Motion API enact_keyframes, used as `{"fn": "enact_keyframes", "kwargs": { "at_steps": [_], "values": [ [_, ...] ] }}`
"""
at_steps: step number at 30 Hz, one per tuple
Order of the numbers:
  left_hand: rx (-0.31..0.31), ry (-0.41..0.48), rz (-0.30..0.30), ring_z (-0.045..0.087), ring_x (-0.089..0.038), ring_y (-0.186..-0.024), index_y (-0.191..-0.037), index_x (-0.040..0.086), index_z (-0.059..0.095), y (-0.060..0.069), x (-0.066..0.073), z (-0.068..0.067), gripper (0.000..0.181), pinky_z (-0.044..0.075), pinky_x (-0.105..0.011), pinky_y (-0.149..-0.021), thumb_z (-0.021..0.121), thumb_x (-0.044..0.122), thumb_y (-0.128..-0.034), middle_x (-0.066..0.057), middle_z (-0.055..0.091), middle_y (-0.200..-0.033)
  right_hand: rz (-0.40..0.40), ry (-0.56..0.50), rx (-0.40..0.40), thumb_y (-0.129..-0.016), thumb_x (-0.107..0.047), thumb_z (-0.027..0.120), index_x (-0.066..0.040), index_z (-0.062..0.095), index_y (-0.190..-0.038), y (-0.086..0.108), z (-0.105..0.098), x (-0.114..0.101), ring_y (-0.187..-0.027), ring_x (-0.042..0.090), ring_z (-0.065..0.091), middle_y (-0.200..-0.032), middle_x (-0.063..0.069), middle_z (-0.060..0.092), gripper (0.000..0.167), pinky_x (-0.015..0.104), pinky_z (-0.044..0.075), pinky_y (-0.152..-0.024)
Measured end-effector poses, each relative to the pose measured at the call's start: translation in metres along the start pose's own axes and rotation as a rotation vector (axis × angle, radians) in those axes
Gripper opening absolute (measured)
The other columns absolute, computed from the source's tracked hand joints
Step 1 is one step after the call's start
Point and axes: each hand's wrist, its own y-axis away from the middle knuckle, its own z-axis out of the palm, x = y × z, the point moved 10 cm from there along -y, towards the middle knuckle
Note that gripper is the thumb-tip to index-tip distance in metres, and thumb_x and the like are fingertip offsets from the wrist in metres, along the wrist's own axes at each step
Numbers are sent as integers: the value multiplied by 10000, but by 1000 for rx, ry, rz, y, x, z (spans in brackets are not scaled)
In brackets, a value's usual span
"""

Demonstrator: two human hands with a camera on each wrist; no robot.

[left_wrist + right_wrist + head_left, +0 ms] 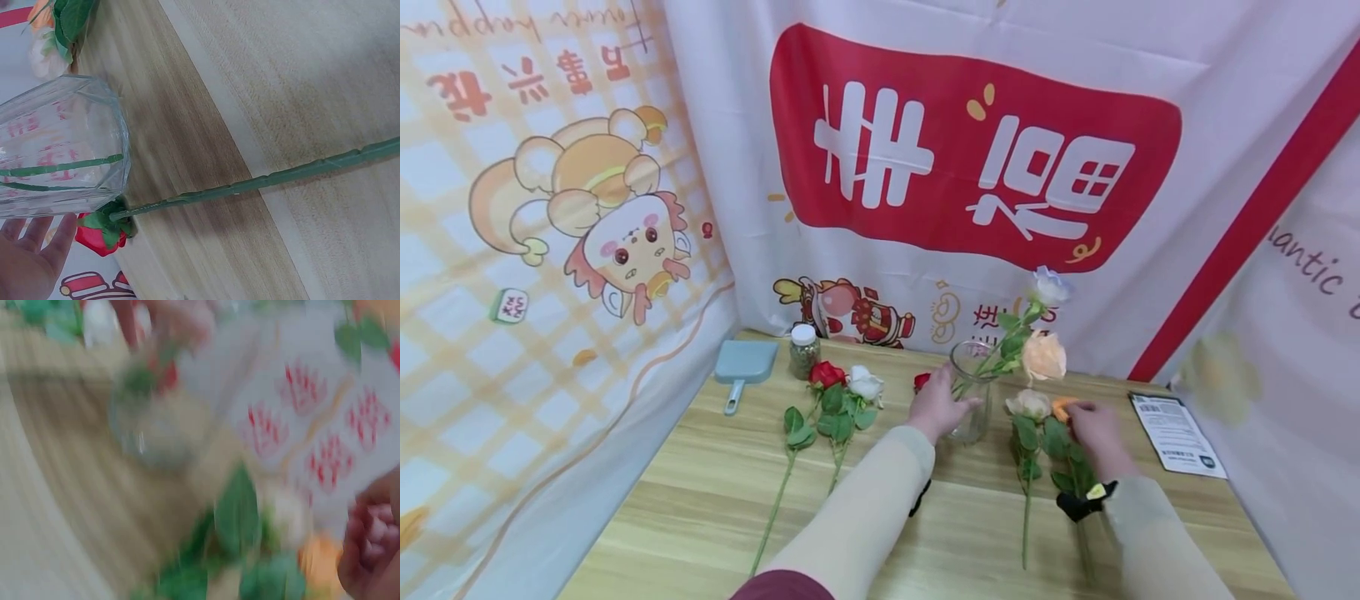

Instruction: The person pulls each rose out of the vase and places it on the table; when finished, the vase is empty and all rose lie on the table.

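Note:
My left hand (938, 404) holds a clear glass vase (976, 421) near its rim, the thumb at the front. In the left wrist view the fingers (57, 240) lie along the glass. A pale blue-white rose (1051, 286) and a peach rose (1045, 358) lean out of the vase to the right. My right hand (1101, 437) is beside an orange rose (1063, 407) on the table. Its fingers are loosely curled in the blurred right wrist view, apart from the bloom. A cream rose (1030, 404) lies just left of the orange one.
A red rose (100, 240) lies behind the vase, mostly hidden in the head view. Further left lie another red rose (828, 374) and a white rose (865, 383). A lidded jar (804, 354) and blue dustpan (745, 361) stand at the back left; a printed card (1178, 435) lies right.

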Motion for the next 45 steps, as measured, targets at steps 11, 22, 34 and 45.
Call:
{"fn": "enact_keyframes", "kwargs": {
  "at_steps": [11,22,34,45],
  "values": [
    [-18,-16,-28,468,-280,-1303,-1534,139,329,2,0,2,892,393,-427,-1060,744,517,-841,-100,461,-1455,-76,-568,-383,-955,22,566,-84,557,-922,32,81,-97,-569,99,528,-695,-2,576,111,217,481,-529],
    [-29,-39,-47,439,-273,-1333,-1551,99,286,6,2,1,953,380,-409,-1074,734,545,-838,-105,420,-1498,-94,-589,-279,-963,36,526,-54,497,-1024,45,84,-116,-581,110,549,-722,11,583,112,228,493,-563],
    [-45,-40,-38,423,-260,-1346,-1552,132,289,5,4,4,924,357,-398,-1091,720,545,-847,-79,404,-1513,-282,-846,-329,-990,-12,567,-110,624,-1035,69,23,-196,-604,113,566,-756,23,605,122,213,511,-563],
    [-44,-23,-56,410,-253,-1358,-1557,163,288,4,0,4,933,343,-407,-1100,728,553,-832,-60,391,-1526,-529,-1161,-247,-963,34,584,-37,683,-1133,82,-87,-227,-757,189,598,-915,85,688,209,262,494,-621]
  ]
}}
